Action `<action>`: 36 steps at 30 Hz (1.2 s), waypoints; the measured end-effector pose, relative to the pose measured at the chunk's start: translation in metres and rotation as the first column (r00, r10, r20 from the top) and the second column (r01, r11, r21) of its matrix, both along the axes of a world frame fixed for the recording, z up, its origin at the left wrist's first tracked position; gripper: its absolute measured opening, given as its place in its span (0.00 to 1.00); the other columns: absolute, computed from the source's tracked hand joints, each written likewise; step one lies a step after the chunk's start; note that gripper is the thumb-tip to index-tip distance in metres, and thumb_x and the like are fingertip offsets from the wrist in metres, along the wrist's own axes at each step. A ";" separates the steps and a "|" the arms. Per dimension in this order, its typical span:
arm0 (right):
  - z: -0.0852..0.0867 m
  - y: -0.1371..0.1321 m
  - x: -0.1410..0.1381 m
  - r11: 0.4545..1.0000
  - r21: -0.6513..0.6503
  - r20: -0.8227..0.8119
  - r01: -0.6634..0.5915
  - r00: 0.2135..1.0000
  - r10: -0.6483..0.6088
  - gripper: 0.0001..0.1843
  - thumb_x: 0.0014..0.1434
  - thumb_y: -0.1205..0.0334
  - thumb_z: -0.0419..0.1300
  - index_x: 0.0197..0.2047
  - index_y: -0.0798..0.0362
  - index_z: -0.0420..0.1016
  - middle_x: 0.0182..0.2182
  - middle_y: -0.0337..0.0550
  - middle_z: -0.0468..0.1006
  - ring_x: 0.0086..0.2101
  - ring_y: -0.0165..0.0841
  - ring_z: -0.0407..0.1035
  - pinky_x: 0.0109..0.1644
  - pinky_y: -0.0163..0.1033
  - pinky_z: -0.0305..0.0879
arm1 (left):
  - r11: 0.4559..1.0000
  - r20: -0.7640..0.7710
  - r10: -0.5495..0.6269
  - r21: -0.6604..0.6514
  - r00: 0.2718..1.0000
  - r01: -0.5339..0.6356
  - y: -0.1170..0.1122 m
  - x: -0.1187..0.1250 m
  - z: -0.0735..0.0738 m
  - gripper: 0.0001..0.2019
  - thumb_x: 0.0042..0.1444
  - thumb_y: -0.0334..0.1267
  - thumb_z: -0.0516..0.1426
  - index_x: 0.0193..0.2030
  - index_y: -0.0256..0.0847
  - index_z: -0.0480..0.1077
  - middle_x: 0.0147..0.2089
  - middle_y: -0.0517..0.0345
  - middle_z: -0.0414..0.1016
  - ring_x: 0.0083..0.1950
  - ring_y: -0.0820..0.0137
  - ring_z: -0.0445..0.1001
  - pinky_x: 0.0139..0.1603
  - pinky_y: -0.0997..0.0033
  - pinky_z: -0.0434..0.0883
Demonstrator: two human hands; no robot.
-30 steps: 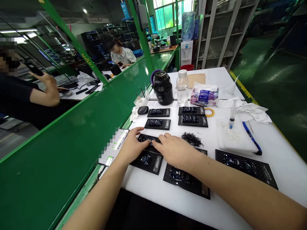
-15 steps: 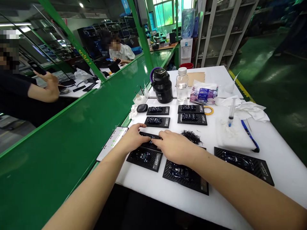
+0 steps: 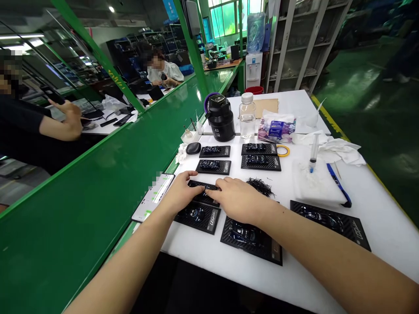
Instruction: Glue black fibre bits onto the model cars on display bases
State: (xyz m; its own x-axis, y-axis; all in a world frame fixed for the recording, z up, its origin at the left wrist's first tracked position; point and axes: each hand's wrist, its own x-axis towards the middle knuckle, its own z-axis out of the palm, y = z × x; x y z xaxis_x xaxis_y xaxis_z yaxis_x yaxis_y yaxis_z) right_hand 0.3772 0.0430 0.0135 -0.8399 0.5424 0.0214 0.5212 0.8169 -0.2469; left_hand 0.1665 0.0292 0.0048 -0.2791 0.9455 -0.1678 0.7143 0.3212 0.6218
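A glossy dark model car [image 3: 204, 194] on a black carbon-patterned base [image 3: 211, 201] lies under both my hands, mostly covered by them. My left hand [image 3: 183, 190] grips it from the left, thumb on the car and fingers bent over the far side. From the right, my right hand [image 3: 238, 198] has its fingertips pressed on the car, close to the left thumb. Just nearer stands another model car on a base [image 3: 212, 220] lettered "Utopia". A larger one [image 3: 247, 235] sits below my right forearm. Beyond the right hand is a pile of thin black strips [image 3: 260, 186].
More model cars on bases stand behind, such as one at back left [image 3: 214, 167], and at right [image 3: 330, 222]. A phone [image 3: 152, 198] lies left. A syringe [image 3: 313, 155] rests over a white block [image 3: 314, 187]. Behind are a black jug [image 3: 221, 120], bottle [image 3: 247, 117] and tissues [image 3: 276, 128].
Both hands keep nearly the same hold on the model car. The view has shifted slightly. Across the green partition, the seated person's hands have risen a little.
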 end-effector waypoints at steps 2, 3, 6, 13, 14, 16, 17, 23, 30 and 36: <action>0.000 0.001 0.000 1.000 -0.019 -0.005 -0.005 1.000 0.005 0.25 0.64 0.73 0.46 0.60 0.50 0.70 0.46 0.50 0.69 0.45 0.40 0.66 0.47 0.44 0.64 | 1.000 0.001 -0.003 0.008 1.000 0.003 0.000 0.001 0.001 0.32 0.45 0.48 0.62 0.59 0.42 0.66 0.61 0.44 0.67 0.65 0.52 0.66 0.65 0.54 0.61; 0.000 0.001 0.000 1.000 -0.019 -0.006 0.000 1.000 0.000 0.25 0.64 0.73 0.46 0.59 0.51 0.71 0.45 0.50 0.69 0.45 0.40 0.66 0.47 0.44 0.64 | 1.000 0.000 -0.004 0.013 1.000 0.004 0.000 0.001 0.001 0.32 0.45 0.48 0.62 0.58 0.42 0.67 0.61 0.44 0.67 0.65 0.52 0.65 0.65 0.54 0.61; 0.000 -0.001 -0.003 1.000 0.010 -0.012 0.022 1.000 -0.022 0.22 0.64 0.73 0.46 0.56 0.54 0.73 0.42 0.50 0.69 0.44 0.40 0.66 0.47 0.45 0.64 | 1.000 0.002 -0.001 0.022 1.000 0.001 0.000 0.001 0.002 0.32 0.43 0.47 0.62 0.57 0.42 0.68 0.61 0.44 0.68 0.65 0.51 0.65 0.66 0.53 0.60; -0.003 0.002 -0.001 1.000 -0.016 -0.027 -0.003 1.000 0.003 0.24 0.65 0.73 0.46 0.59 0.52 0.72 0.45 0.51 0.70 0.46 0.40 0.66 0.49 0.45 0.63 | 1.000 0.055 0.018 -0.010 0.998 -0.017 0.002 -0.002 0.002 0.31 0.41 0.48 0.65 0.53 0.42 0.69 0.59 0.46 0.71 0.59 0.53 0.71 0.57 0.56 0.68; -0.004 0.003 0.000 0.999 -0.031 -0.032 -0.008 0.999 0.007 0.25 0.65 0.72 0.46 0.60 0.51 0.71 0.45 0.50 0.70 0.45 0.40 0.66 0.49 0.44 0.63 | 1.000 0.063 0.017 -0.018 0.998 -0.016 0.003 -0.002 0.002 0.31 0.41 0.48 0.65 0.53 0.42 0.68 0.58 0.47 0.71 0.56 0.54 0.74 0.53 0.58 0.70; -0.005 0.006 0.001 0.999 -0.051 -0.043 -0.015 0.999 0.012 0.26 0.64 0.72 0.47 0.62 0.50 0.70 0.45 0.50 0.71 0.44 0.39 0.66 0.48 0.44 0.63 | 0.999 0.073 0.017 -0.030 0.997 -0.015 0.003 -0.002 0.002 0.31 0.40 0.48 0.65 0.53 0.42 0.67 0.58 0.47 0.71 0.50 0.56 0.76 0.48 0.59 0.72; -0.005 0.006 0.001 0.998 -0.056 -0.048 -0.014 0.999 0.012 0.26 0.64 0.72 0.47 0.62 0.49 0.70 0.44 0.49 0.71 0.44 0.39 0.66 0.48 0.44 0.62 | 0.999 0.073 0.018 -0.033 0.997 -0.016 0.004 -0.002 0.002 0.32 0.40 0.48 0.65 0.54 0.42 0.67 0.58 0.46 0.71 0.50 0.56 0.76 0.47 0.59 0.72; -0.005 0.003 -0.001 1.000 -0.027 -0.037 0.008 0.999 -0.009 0.26 0.64 0.70 0.46 0.63 0.50 0.69 0.44 0.51 0.70 0.44 0.41 0.66 0.45 0.43 0.62 | 1.000 0.038 0.002 0.015 0.999 -0.003 0.003 -0.007 -0.004 0.37 0.40 0.50 0.66 0.58 0.40 0.65 0.62 0.40 0.67 0.66 0.51 0.65 0.63 0.52 0.63; 0.000 -0.006 -0.010 0.996 0.074 0.002 0.044 0.999 -0.045 0.20 0.65 0.71 0.46 0.55 0.55 0.72 0.43 0.52 0.71 0.44 0.42 0.68 0.48 0.47 0.64 | 0.993 0.096 -0.060 0.102 0.994 0.050 -0.007 -0.015 -0.014 0.34 0.52 0.53 0.58 0.64 0.42 0.60 0.67 0.45 0.64 0.68 0.57 0.62 0.67 0.56 0.61; 0.006 -0.009 -0.013 0.997 0.068 0.053 0.038 0.998 -0.041 0.20 0.66 0.71 0.46 0.56 0.56 0.71 0.45 0.52 0.72 0.46 0.43 0.69 0.50 0.48 0.65 | 0.992 0.028 -0.086 0.095 0.996 0.083 -0.011 -0.011 -0.011 0.34 0.49 0.51 0.61 0.62 0.42 0.62 0.67 0.47 0.64 0.69 0.56 0.60 0.69 0.54 0.57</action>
